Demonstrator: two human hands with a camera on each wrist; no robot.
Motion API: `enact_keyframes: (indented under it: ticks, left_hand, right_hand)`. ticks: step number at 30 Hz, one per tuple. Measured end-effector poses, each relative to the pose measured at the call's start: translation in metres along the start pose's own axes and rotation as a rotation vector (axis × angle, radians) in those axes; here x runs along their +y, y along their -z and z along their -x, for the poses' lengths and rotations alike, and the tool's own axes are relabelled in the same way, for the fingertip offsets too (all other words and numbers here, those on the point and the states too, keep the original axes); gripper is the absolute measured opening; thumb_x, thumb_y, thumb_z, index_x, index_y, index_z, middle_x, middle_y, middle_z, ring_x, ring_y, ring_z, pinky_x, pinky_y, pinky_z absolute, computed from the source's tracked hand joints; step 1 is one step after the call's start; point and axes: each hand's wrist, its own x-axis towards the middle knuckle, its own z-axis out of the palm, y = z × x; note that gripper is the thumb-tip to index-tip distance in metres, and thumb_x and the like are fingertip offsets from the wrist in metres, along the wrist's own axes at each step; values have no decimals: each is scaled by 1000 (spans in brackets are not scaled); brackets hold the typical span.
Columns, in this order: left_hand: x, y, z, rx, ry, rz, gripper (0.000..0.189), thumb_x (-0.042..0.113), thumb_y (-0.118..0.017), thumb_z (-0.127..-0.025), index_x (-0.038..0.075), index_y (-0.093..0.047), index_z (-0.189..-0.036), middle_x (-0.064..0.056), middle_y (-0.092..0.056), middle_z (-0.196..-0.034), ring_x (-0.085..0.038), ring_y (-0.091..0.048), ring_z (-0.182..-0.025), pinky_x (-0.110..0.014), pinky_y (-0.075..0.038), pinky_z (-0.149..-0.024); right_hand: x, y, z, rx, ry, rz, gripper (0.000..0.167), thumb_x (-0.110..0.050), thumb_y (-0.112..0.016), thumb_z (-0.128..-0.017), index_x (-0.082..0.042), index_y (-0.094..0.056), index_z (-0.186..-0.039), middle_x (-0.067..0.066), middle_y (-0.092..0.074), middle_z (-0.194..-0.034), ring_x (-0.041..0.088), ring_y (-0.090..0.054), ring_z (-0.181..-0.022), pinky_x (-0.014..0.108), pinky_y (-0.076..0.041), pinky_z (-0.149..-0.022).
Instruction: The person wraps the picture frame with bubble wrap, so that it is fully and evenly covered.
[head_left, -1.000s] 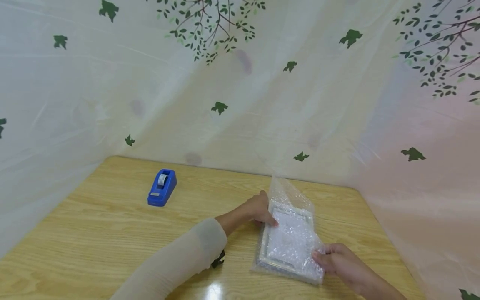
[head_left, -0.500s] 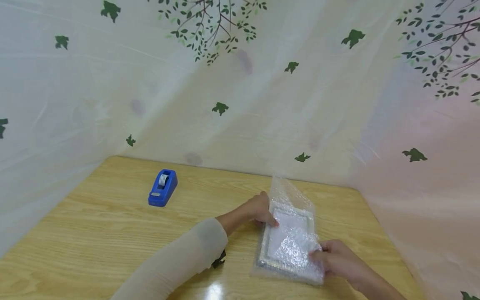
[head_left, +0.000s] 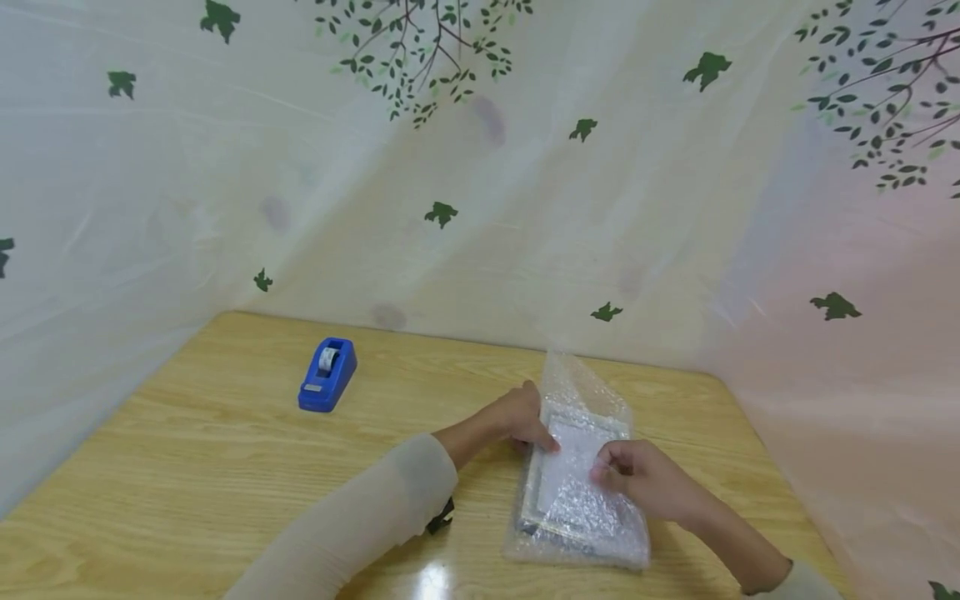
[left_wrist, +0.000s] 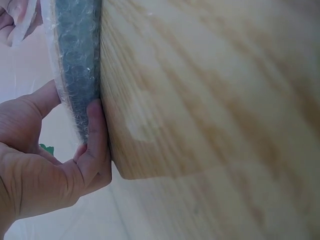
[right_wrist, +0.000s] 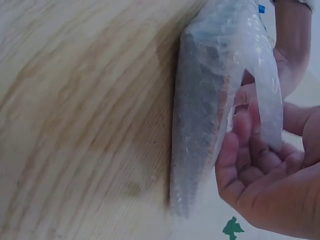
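A pale rectangular picture frame (head_left: 561, 475) lies flat on the table, covered by clear bubble wrap (head_left: 577, 387) that sticks out past its far end. My left hand (head_left: 519, 415) grips the frame's left edge through the wrap, thumb on top. In the left wrist view its fingers curl round the edge of the wrapped frame (left_wrist: 80, 55). Over the right part of the frame, my right hand (head_left: 656, 482) pinches the wrap between thumb and fingers. The right wrist view shows a raised flap of bubble wrap (right_wrist: 268, 90) held there, apart from the frame's face.
A blue tape dispenser (head_left: 327, 375) with a roll of tape stands at the back left of the wooden table (head_left: 225, 467). A pale curtain (head_left: 480, 233) printed with leaves hangs behind the table and along its sides.
My right hand has moved from the frame's lower right edge up and left over its face, still pinching the wrap. The left hand has stayed in place.
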Motion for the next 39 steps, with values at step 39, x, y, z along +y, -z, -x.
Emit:
enact_keyframes:
  ticks: [39]
  left_hand:
    - [6, 2, -4, -77, 20, -114, 110, 35, -91, -78, -9, -22, -152, -8, -65, -74, -15, -59, -52, -23, -48, -54]
  right_hand:
    - [4, -27, 2, 387, -61, 311, 16, -9, -52, -106, -10, -52, -90, -4, -48, -65, 7, -40, -54, 24, -37, -48]
